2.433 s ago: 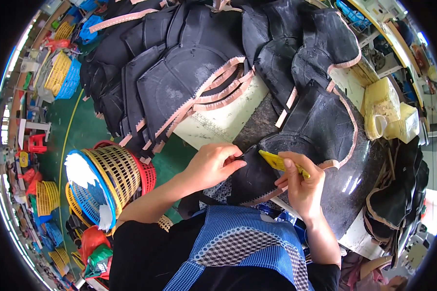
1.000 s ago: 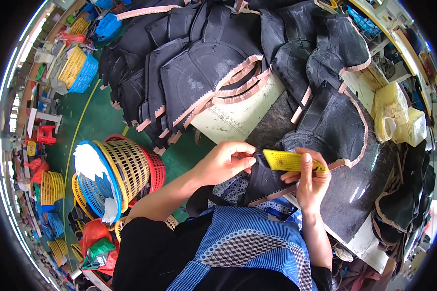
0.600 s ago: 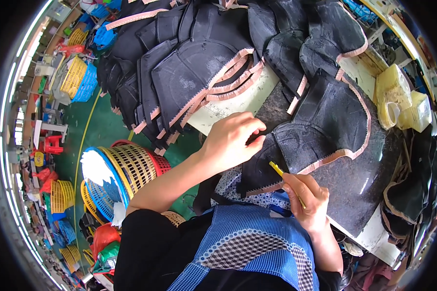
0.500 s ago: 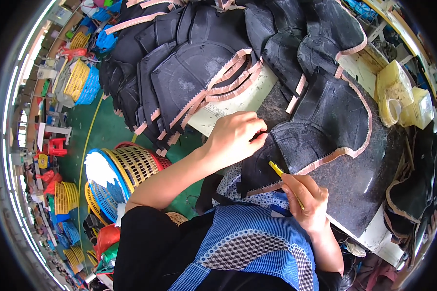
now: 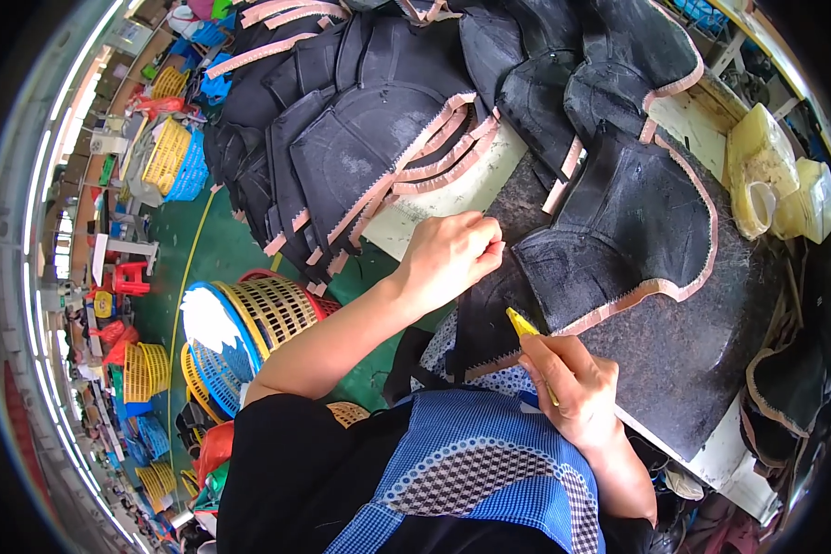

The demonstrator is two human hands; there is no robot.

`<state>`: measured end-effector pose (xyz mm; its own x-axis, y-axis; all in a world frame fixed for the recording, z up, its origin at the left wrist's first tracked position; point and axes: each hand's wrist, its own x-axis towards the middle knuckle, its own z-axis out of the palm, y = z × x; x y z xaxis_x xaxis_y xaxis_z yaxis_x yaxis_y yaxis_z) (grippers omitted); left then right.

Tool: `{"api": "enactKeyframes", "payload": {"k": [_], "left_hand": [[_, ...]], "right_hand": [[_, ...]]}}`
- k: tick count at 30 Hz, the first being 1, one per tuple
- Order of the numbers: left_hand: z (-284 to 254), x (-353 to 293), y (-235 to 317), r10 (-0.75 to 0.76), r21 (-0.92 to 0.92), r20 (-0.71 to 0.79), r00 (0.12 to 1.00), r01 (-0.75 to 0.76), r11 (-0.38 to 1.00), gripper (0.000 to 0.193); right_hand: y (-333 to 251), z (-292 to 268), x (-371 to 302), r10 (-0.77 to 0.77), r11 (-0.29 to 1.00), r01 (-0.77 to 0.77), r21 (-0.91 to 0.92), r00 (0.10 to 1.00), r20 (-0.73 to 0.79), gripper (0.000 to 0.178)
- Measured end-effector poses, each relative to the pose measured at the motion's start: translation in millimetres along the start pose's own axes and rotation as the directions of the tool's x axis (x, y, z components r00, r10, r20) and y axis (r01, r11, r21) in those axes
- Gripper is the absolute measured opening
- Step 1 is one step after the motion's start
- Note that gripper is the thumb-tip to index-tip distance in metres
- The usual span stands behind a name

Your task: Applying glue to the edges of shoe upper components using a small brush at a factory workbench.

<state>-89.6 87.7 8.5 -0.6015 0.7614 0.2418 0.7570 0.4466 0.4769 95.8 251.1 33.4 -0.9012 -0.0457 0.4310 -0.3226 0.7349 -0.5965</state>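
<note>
At 9 o'clock on floor, stacked plastic baskets [image 5: 249, 323], contents unclear. Right hand [image 5: 577, 392] closed around yellow marker [image 5: 526, 332], long axis tip toward 11 o'clock, touching black rubber piece [image 5: 619, 240] at pink-trimmed edge. Left hand [image 5: 448, 258] curled, pressing piece's left edge on tabletop [image 5: 692, 360]; bare dark surface toward 4 o'clock.

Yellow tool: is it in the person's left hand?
No, the yellow tool is gripped by the right hand, while the left hand rests on the black sheet piece.
</note>
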Motion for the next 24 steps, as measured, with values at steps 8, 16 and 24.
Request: {"api": "enactKeyframes", "payload": {"k": [8, 16, 24], "left_hand": [[-23, 8, 0, -0.167, -0.316, 0.043, 0.985, 0.172, 0.933, 0.020], [-11, 13, -4, 0.017, -0.037, 0.165, 0.986, -0.011, 0.999, 0.013], [2, 4, 0, 0.047, 0.124, 0.022, 0.999, -0.049, 0.991, 0.013]], "right_hand": [[5, -2, -1, 0.022, 0.999, -0.021, 0.037, 1.000, -0.019, 0.029], [3, -2, -1, -0.013, 1.000, 0.013, 0.023, 1.000, -0.009, 0.027], [4, 3, 0, -0.085, 0.995, 0.084, -0.061, 0.996, -0.012, 0.029]]}}
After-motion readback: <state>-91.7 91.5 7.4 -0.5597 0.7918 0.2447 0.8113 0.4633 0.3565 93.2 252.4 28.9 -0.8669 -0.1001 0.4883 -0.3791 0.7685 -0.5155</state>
